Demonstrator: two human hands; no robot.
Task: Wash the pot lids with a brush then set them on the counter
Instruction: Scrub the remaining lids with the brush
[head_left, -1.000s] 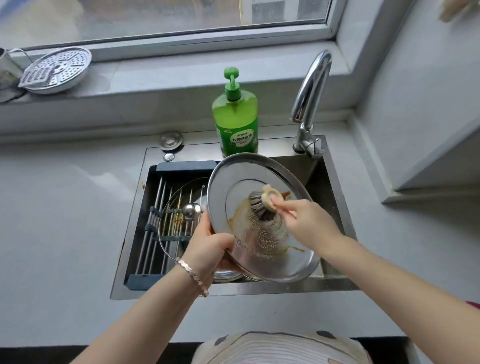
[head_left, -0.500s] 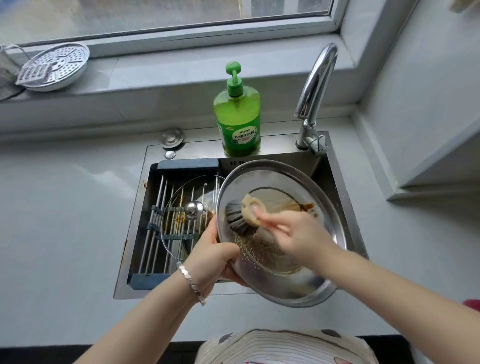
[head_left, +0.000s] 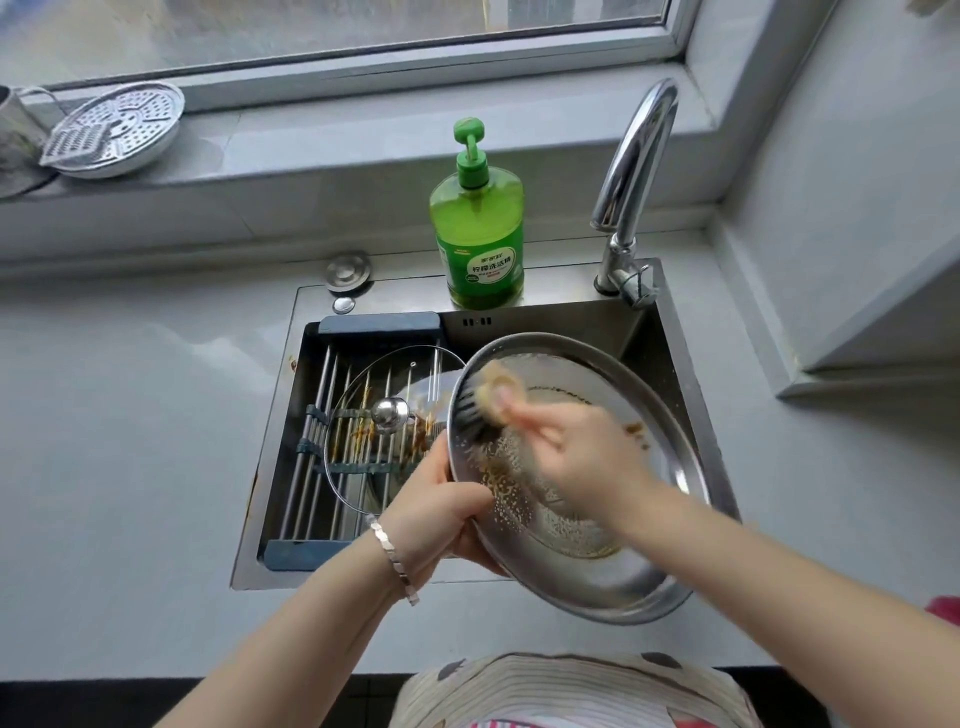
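While left hand (head_left: 436, 514) grips steel lid (head_left: 639, 577), right hand (head_left: 587, 457) presses brush (head_left: 480, 402) inside.

Shiny stainless lid (head_left: 623, 590) w/ greasy specks, clear glass lid (head_left: 353, 410), brushed-steel sink (head_left: 550, 322), glossy green plastic bottle (head_left: 478, 228)

One text can be read, on the soap bottle (head_left: 477, 218), which stands on the back rim of the sink (head_left: 405, 299) at 12 o'clock. Its label (head_left: 485, 270), low on the bottle's front, has a white patch with a line of dark Chinese characters: 柠檬洗洁精. A smaller line just above them, and small marks at the label's 9 o'clock, are too blurred to read.
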